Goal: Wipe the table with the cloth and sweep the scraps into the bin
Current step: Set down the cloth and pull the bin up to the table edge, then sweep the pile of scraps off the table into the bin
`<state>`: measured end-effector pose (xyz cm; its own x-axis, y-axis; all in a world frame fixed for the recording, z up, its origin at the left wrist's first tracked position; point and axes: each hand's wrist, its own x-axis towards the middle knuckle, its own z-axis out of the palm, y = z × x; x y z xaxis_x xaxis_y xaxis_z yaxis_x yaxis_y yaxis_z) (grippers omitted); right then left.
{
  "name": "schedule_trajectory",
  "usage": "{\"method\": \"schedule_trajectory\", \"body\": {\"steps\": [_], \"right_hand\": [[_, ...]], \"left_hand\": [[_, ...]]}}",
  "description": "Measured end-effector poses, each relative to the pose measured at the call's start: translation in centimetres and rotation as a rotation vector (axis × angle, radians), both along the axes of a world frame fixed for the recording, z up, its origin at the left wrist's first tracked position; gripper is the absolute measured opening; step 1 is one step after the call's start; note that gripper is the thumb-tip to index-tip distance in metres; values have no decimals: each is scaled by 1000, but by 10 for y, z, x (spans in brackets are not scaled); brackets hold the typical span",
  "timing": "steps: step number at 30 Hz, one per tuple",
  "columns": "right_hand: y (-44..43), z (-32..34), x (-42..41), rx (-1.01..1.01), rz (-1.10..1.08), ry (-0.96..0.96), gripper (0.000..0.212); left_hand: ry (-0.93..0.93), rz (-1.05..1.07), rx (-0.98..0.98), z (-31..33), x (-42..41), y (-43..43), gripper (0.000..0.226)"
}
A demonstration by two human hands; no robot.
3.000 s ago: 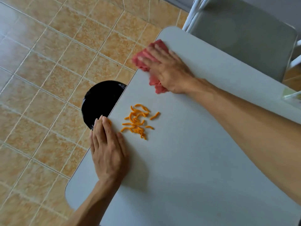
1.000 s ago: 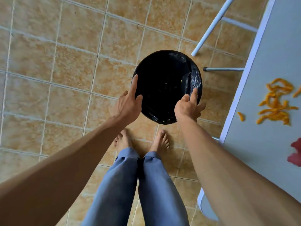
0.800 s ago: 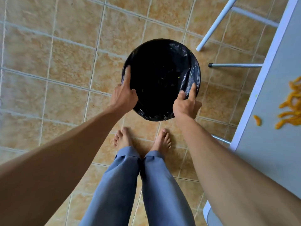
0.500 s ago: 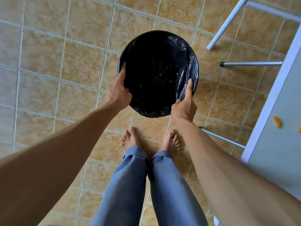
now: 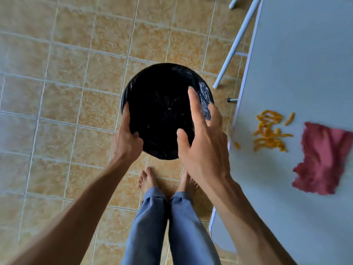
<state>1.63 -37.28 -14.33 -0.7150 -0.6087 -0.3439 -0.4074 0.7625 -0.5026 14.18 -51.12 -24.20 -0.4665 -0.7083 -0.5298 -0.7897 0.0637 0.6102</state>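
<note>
A round bin (image 5: pixel 162 104) lined with a black bag stands on the tiled floor just left of the grey table (image 5: pixel 305 54). My left hand (image 5: pixel 126 142) grips the bin's near-left rim. My right hand (image 5: pixel 204 142) hovers over the bin's right side with fingers spread, holding nothing. On the table near its left edge lies a heap of orange scraps (image 5: pixel 269 132), with one stray scrap (image 5: pixel 236 145) closer to the edge. The red cloth (image 5: pixel 322 159) lies crumpled beside the scraps, to their right.
White table legs (image 5: pixel 235 44) and a metal crossbar (image 5: pixel 232 100) stand just behind and right of the bin. My bare feet (image 5: pixel 147 178) and blue trouser legs (image 5: pixel 162 226) are directly in front of the bin. Tan floor tiles stretch to the left.
My right hand has let go of the bin's rim and lifted with fingers spread. The view has swung right, bringing scraps and cloth into sight. My left hand keeps its grip.
</note>
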Motion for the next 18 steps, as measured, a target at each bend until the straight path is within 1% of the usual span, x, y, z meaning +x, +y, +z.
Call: {"method": "schedule_trajectory", "body": {"steps": [2, 4, 6, 8, 9, 10, 12, 14, 16, 18], "right_hand": [[23, 36, -13, -147, -13, 139, 79], [62, 52, -36, -194, -113, 262, 73], [114, 52, -65, -120, -261, 370, 67], [171, 42, -86, 36, -382, 416, 66], [194, 35, -92, 103, -375, 416, 65], [213, 27, -95, 143, -319, 410, 63], [235, 9, -101, 158, -121, 391, 59], [243, -5, -113, 159, 29, 403, 55], [243, -16, -130, 177, 14, 459, 51], [239, -25, -145, 166, -101, 483, 52]], "left_hand": [[49, -25, -28, 17, -10, 11, 108], [117, -29, -23, 32, -19, 26, 106], [108, -33, -20, 43, -29, 40, 103], [78, -41, -26, 49, -38, 54, 100], [86, -46, -30, 52, -42, 61, 99], [110, -52, -28, 55, -47, 67, 98], [154, -63, 2, 61, -56, 77, 96], [137, -72, 11, 62, -60, 84, 93], [128, -74, 11, 57, -61, 88, 93], [114, -78, 8, 50, -59, 91, 93]]}}
